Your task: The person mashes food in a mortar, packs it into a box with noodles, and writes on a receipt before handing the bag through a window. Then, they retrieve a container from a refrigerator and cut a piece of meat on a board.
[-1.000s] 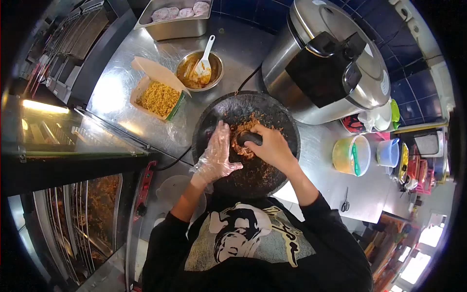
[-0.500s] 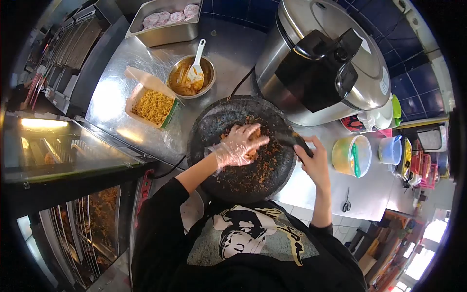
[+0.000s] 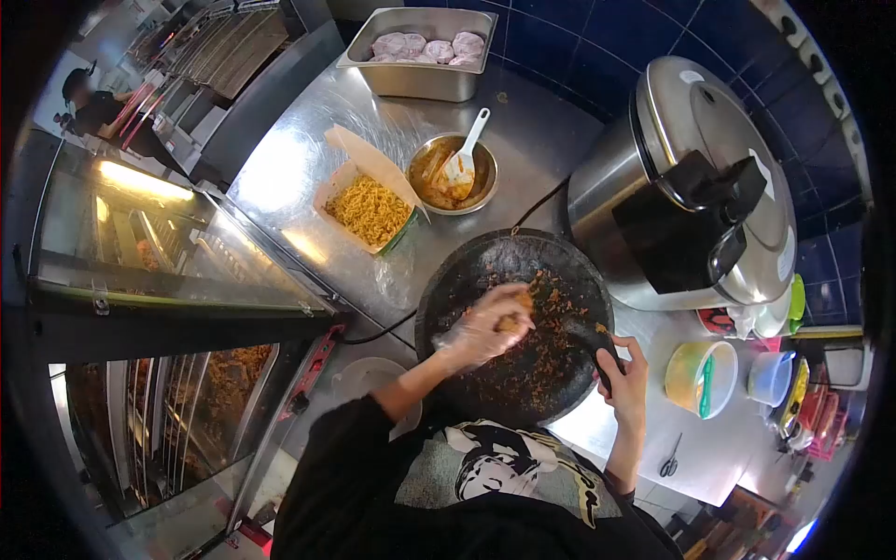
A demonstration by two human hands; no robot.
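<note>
A wide dark stone mortar (image 3: 583, 266) sits on the steel counter, with reddish-brown crumbs scattered over its inside. My left hand (image 3: 490, 327), in a clear plastic glove, is over the mortar with its fingers curled around an orange-brown piece of food (image 3: 525, 303), mostly hidden by the fingers. At the mortar's right rim my right hand (image 3: 629, 373) grips a black-handled tool (image 3: 609, 371). I cannot make out the working end of that tool. Beyond the mortar stand an open paper box of noodles (image 3: 369, 210) and a metal bowl (image 3: 495, 182) of orange-brown sauce with a white spatula (image 3: 462, 168).
A large rice cooker (image 3: 597, 205) stands right of the mortar. Plastic tubs (image 3: 728, 373) and scissors (image 3: 669, 457) are farther right. Wrapped rounds fill a steel pan (image 3: 429, 86) at the back. A glass display case (image 3: 121, 233) borders the left, with a person (image 3: 93, 112) beyond.
My left hand has gone from fingers spread over the food to curled around it. The tool in my right hand has drawn back to the rim. The view has shifted, bringing a person into sight.
</note>
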